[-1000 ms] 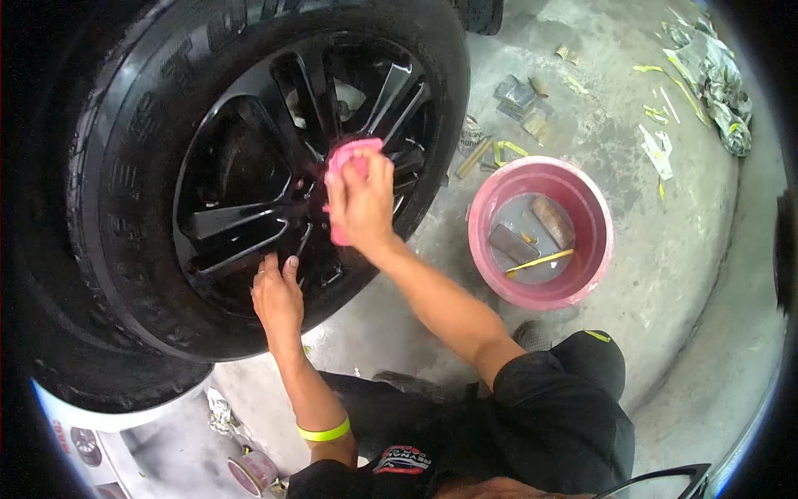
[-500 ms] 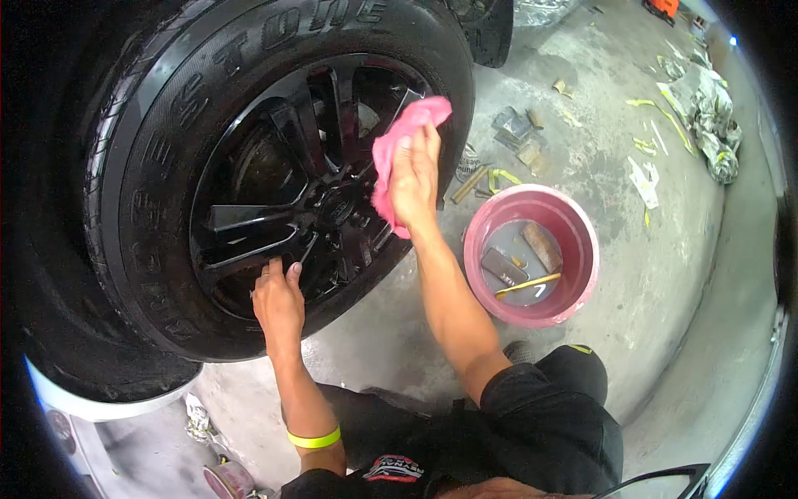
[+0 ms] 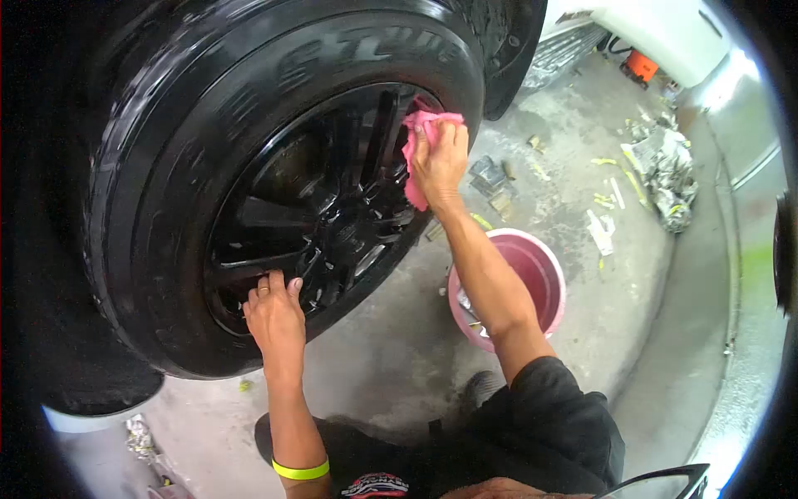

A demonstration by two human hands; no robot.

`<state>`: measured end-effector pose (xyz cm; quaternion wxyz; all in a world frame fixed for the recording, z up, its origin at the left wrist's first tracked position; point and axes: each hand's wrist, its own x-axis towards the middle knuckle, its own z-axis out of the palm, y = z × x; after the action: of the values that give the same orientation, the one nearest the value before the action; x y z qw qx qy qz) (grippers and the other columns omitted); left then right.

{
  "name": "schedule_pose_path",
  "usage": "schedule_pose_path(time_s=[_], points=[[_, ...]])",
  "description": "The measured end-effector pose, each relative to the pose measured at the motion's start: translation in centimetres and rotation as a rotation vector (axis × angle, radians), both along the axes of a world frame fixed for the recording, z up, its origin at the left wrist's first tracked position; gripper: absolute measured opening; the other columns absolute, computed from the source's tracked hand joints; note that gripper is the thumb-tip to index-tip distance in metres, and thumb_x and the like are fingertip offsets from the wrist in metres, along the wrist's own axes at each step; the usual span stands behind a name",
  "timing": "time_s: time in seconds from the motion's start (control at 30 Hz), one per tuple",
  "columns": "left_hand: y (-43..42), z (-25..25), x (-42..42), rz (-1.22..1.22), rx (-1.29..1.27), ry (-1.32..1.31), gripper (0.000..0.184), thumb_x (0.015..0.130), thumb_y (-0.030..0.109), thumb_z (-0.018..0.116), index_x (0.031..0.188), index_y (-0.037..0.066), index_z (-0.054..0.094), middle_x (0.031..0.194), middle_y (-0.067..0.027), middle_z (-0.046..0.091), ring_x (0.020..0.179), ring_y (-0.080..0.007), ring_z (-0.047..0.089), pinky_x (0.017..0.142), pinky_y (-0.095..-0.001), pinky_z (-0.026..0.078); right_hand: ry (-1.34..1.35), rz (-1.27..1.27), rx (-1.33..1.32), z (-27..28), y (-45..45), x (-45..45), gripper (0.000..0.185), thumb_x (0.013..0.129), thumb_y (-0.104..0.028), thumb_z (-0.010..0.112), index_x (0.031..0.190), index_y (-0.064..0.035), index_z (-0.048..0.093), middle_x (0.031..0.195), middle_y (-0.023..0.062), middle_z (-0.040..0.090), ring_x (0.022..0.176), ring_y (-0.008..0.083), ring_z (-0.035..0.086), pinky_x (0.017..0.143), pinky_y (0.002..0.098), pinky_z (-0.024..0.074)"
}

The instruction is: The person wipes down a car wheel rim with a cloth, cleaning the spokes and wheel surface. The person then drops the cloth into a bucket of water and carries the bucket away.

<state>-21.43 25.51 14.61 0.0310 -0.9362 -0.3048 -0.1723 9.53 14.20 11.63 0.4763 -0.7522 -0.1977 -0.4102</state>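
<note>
A black spoked wheel rim (image 3: 349, 233) sits inside a large black tire (image 3: 179, 195) at the upper left. My right hand (image 3: 442, 162) grips a pink cloth (image 3: 416, 179) against the rim's right edge, near the tire sidewall. At the lower left part of the rim, my left hand (image 3: 277, 314) rests with its fingertips hooked over a spoke's edge; a ring shows on one finger. No object is visible in my left hand, and its fingertips are partly hidden.
A pink bucket (image 3: 555, 279) stands on the floor right of the wheel, partly behind my right forearm. Crumpled masking sheet (image 3: 665, 179), tape scraps and sanding pieces (image 3: 490, 176) lie beyond it. An orange object (image 3: 640, 66) is at the top right.
My right hand and the pink cloth have moved from the hub to the rim's upper right edge. My left hand stays at the lower rim. The view has shifted, showing more at the top right.
</note>
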Motion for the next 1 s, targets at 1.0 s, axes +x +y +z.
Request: schedule_pose_path(time_s=[1.0], points=[[0.4, 0.2, -1.1, -0.078, 0.018, -0.052, 0.039, 0.088, 0.027, 0.066, 0.112, -0.002, 0.059, 0.103, -0.0201, 0.064, 0.095, -0.0366, 0.062, 0.083, -0.0460, 0.048, 1.059, 1.323, 0.075, 5.6, -12.7, 3.2, 0.029, 0.098, -0.021, 0.047, 0.105, 0.0015, 0.065, 0.092, 0.0130, 0.070, 0.084, 0.0216, 0.068, 0.080, 0.0324, 0.0537]])
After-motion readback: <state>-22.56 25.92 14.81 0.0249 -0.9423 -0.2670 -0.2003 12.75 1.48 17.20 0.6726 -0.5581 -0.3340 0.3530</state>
